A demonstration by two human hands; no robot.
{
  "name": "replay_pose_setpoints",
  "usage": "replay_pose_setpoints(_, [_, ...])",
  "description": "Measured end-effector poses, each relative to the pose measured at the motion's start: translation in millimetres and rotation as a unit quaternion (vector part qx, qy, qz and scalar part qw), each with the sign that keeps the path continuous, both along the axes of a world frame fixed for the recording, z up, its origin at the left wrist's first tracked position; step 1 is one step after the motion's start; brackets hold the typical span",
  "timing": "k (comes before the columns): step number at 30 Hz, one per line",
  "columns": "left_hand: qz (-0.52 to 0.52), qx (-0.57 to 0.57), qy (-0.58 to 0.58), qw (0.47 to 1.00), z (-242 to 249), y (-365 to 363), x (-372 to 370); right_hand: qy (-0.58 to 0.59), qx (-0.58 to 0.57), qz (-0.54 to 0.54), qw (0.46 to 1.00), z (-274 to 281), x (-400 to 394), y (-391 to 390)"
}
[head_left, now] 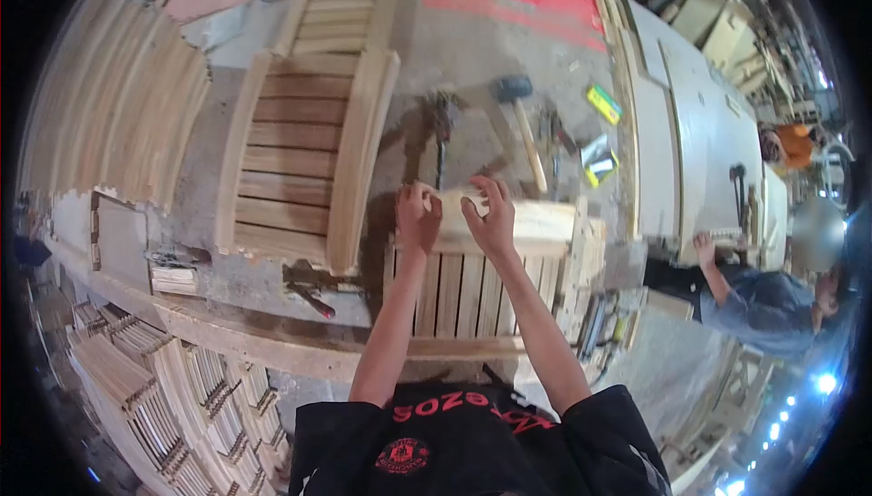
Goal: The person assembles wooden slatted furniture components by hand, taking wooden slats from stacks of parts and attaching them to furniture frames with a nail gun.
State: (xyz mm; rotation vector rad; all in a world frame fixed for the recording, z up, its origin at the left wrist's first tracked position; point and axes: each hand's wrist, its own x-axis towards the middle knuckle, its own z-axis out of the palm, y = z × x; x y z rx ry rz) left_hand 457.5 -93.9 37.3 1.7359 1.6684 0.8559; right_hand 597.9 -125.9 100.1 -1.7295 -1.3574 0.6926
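A slatted wooden panel [472, 292] lies on the bench right in front of me, its slats running away from my body. Across its far end goes a wide, pale rail [540, 223]. My left hand [420, 219] is at the left end of that rail, fingers curled over the far edge. My right hand [491, 216] bends over the same rail a little to the right, thumb and fingers curved. The fingertips' undersides are hidden. Beyond the hands lie a black-headed mallet [515, 89] with a wooden handle and a dark metal tool [442, 124].
Another slatted panel [295, 137] lies to the left, beside a large stack of boards [109, 105]. A yellow-green box [603, 104] sits beyond the mallet. More slatted panels [136, 396] are stacked at lower left. A co-worker [758, 305] is at the right, near large pale boards [718, 142].
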Motion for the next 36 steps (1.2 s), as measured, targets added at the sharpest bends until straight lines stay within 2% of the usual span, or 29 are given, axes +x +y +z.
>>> replay_pose_setpoints(3, [-0.003, 0.031, 0.039, 0.999, -16.6, 20.8, 11.6, -0.15, 0.186, 0.024, 0.971, -18.4, -1.7, 75.6])
replay_pose_setpoints(5, [0.02, 0.038, 0.084, 0.996, -35.1, 35.3, 24.7, -0.138, 0.205, 0.091, 0.965, -34.8, -3.2, 115.7])
replay_pose_setpoints(6, [0.014, 0.075, 0.118, 0.99, -60.7, 40.1, 29.0, -0.15, 0.229, 0.115, 0.955, -53.3, -3.8, 131.9])
replay_pose_setpoints(7, [-0.005, 0.044, 0.09, 0.995, -43.4, 47.6, 32.2, -0.166, 0.207, 0.154, 0.952, -72.5, -5.9, 142.3])
replay_pose_setpoints(8, [-0.006, 0.046, 0.08, 0.996, -44.4, 54.4, 35.1, -0.136, 0.149, 0.197, 0.959, -68.1, -11.6, 149.2])
replay_pose_setpoints(9, [-0.027, -0.098, 0.166, 0.981, -22.3, 52.2, 37.6, -0.273, 0.107, 0.23, 0.928, -69.0, -9.0, 151.1])
replay_pose_setpoints(10, [0.013, 0.049, 0.159, 0.986, -82.8, 53.2, 38.0, -0.14, 0.152, 0.246, 0.947, -75.6, -2.9, 161.4])
replay_pose_setpoints(13, [0.009, 0.003, 0.174, 0.985, -70.7, 53.7, 37.7, -0.135, 0.148, 0.142, 0.969, -96.1, -11.1, 185.7])
replay_pose_setpoints(15, [-0.012, -0.009, 0.147, 0.989, -89.7, 48.1, 31.1, -0.112, 0.151, 0.11, 0.976, -96.3, -14.2, 188.6])
replay_pose_setpoints(18, [-0.013, -0.028, 0.151, 0.988, -74.7, 47.0, 31.6, -0.009, 0.024, -0.016, 1.0, -46.8, 5.6, 280.3])
replay_pose_setpoints(21, [0.021, -0.037, 0.052, 0.998, -95.1, 46.2, 29.9, 0.027, -0.048, -0.043, 0.998, -50.9, 13.6, 343.4])
replay_pose_setpoints(22, [0.034, -0.048, 0.013, 0.998, -79.5, 47.4, 29.0, 0.037, -0.071, -0.032, 0.996, -54.9, 20.2, 355.0])
replay_pose_setpoints(25, [0.031, -0.038, -0.039, 0.998, -84.1, 46.4, 16.9, 0.062, -0.093, -0.053, 0.992, -44.7, 24.0, 350.6])
replay_pose_setpoints(28, [0.045, 0.033, -0.034, 0.998, -60.8, 25.4, 1.8, 0.02, -0.06, -0.094, 0.994, -46.2, 15.5, 340.7])
replay_pose_setpoints(31, [-0.078, 0.023, -0.101, 0.992, -11.2, -24.6, -24.4, 0.008, -0.062, -0.059, 0.996, -45.0, 13.2, 327.1])
replay_pose_setpoints(33, [-0.169, -0.074, -0.111, 0.977, 13.0, -66.6, -61.8, 0.066, -0.123, 0.008, 0.99, -46.3, 15.1, 306.1])
replay_pose_setpoints(35, [-0.04, 0.075, 0.013, 0.996, 17.1, -113.0, -91.9, 0.108, -0.122, 0.059, 0.985, -42.1, 13.5, 276.9])
replay_pose_setpoints(36, [-0.016, 0.075, 0.023, 0.997, 44.5, -114.8, -110.5, 0.122, -0.097, 0.075, 0.985, -39.6, 7.9, 254.7])
